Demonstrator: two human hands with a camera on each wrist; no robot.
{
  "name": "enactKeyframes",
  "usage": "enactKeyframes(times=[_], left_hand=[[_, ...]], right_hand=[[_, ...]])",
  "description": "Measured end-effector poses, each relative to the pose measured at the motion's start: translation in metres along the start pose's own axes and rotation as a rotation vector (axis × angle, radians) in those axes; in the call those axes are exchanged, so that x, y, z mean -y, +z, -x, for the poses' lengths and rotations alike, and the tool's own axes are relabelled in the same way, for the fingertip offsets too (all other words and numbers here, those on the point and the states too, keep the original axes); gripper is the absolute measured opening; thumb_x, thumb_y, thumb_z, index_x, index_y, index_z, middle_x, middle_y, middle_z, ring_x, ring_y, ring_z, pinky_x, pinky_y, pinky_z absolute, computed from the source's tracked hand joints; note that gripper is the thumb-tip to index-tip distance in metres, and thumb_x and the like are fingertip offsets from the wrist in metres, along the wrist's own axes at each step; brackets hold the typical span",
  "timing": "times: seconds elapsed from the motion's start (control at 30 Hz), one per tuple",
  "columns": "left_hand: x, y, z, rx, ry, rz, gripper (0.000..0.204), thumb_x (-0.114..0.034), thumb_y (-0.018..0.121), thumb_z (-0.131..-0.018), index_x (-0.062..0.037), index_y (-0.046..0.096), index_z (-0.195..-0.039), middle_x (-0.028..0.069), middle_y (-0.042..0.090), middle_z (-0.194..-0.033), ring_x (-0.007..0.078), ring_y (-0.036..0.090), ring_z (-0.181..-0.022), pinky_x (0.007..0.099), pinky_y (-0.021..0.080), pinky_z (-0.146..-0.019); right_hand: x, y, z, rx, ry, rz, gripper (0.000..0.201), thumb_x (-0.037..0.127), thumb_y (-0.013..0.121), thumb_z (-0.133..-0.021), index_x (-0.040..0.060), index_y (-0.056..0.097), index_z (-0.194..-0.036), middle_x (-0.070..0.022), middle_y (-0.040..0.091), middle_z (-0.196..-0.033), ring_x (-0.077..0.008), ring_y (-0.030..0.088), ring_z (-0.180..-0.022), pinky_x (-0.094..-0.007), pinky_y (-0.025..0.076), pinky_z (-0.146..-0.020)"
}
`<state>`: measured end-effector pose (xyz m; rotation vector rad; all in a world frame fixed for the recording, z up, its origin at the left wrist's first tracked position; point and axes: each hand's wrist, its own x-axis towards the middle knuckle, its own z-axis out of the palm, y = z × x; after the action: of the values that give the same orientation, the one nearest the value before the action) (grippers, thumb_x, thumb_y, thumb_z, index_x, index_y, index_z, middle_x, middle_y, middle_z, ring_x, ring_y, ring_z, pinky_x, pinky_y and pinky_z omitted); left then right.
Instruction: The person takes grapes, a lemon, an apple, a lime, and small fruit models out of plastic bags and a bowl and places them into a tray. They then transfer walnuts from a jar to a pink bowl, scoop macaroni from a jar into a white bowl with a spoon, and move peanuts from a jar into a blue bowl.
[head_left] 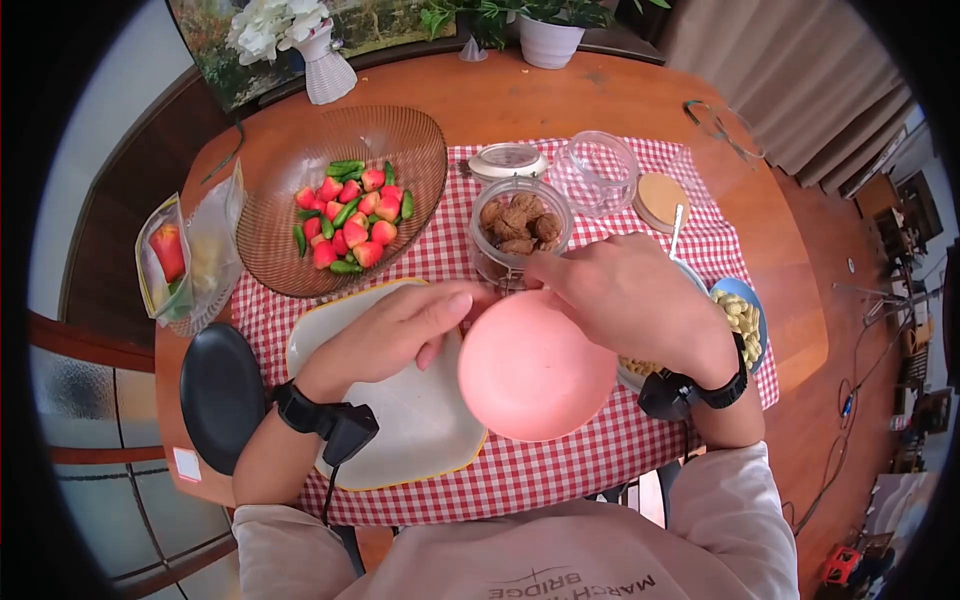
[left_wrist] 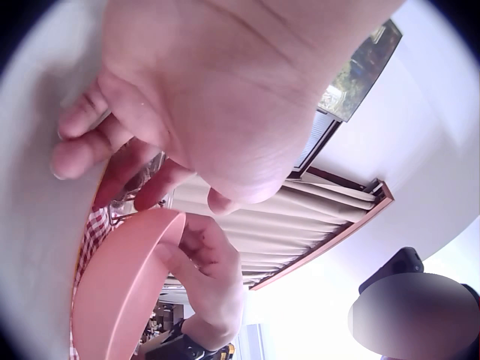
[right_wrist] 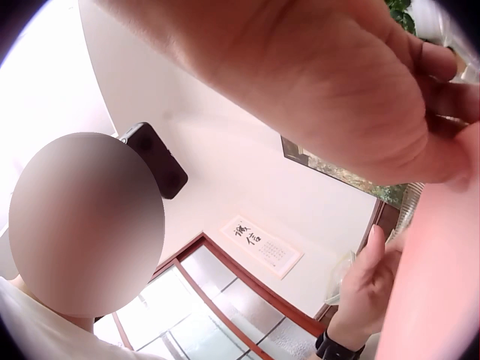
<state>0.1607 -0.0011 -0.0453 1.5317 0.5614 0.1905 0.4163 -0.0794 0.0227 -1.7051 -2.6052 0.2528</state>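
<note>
My right hand [head_left: 630, 300] pinches the far rim of a shallow pink bowl [head_left: 537, 372], its inside facing up toward the head camera. In the left wrist view the pink bowl [left_wrist: 124, 289] appears side-on and tilted, with the thumb on its near face. Just left of the rim is my left hand [head_left: 400, 335], over a white tray [head_left: 400, 435] with a yellow edge; its fingers are loosely bent and hold nothing. Directly beyond both hands stands a clear jar of walnuts [head_left: 520, 222], its clasp partly hidden behind the right hand's fingers.
A ribbed glass bowl [head_left: 270, 235] holds red fruit and green peppers. Near it lie a black plate [head_left: 220, 395] and bagged food [head_left: 170, 255]. Toward the right are an empty clear jar [head_left: 597, 175], a wooden lid [head_left: 660, 200] and a blue bowl of pale nuts [head_left: 745, 320].
</note>
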Motion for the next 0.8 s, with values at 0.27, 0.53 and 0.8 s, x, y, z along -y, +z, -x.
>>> enactKeyframes(times=[0.27, 0.53, 0.8], left_hand=[[-0.009, 0.003, -0.005, 0.060, 0.040, -0.559, 0.038, -0.035, 0.060, -0.101, 0.0017, 0.064, -0.094, 0.0143, 0.060, -0.083, 0.0304, 0.059, -0.074, 0.0424, 0.047, -0.072], [-0.012, -0.005, -0.012, 0.131, 0.090, -0.785, 0.036, -0.035, 0.062, -0.100, 0.0001, 0.065, -0.092, 0.0149, 0.059, -0.075, 0.0295, 0.061, -0.070, 0.0438, 0.046, -0.064], [-0.022, -0.010, -0.010, 0.113, -0.102, -0.836, 0.037, -0.037, 0.064, -0.098, -0.0007, 0.068, -0.092, 0.0159, 0.065, -0.080, 0.0313, 0.064, -0.074, 0.0433, 0.048, -0.068]], right_hand=[[-0.007, 0.016, -0.001, 0.054, -0.078, -0.029, 0.013, 0.015, 0.066, -0.090, 0.0056, 0.065, -0.098, -0.0130, 0.069, -0.073, -0.0324, 0.070, -0.071, -0.0433, 0.053, -0.065], [-0.001, 0.003, 0.006, -0.032, -0.065, 0.118, 0.012, 0.008, 0.064, -0.085, 0.0028, 0.068, -0.095, -0.0134, 0.073, -0.077, -0.0298, 0.075, -0.075, -0.0397, 0.058, -0.063], [-0.001, 0.011, 0.001, -0.076, -0.058, 0.057, 0.017, 0.008, 0.064, -0.086, 0.0027, 0.063, -0.102, -0.0119, 0.071, -0.074, -0.0302, 0.073, -0.071, -0.0397, 0.056, -0.059]])
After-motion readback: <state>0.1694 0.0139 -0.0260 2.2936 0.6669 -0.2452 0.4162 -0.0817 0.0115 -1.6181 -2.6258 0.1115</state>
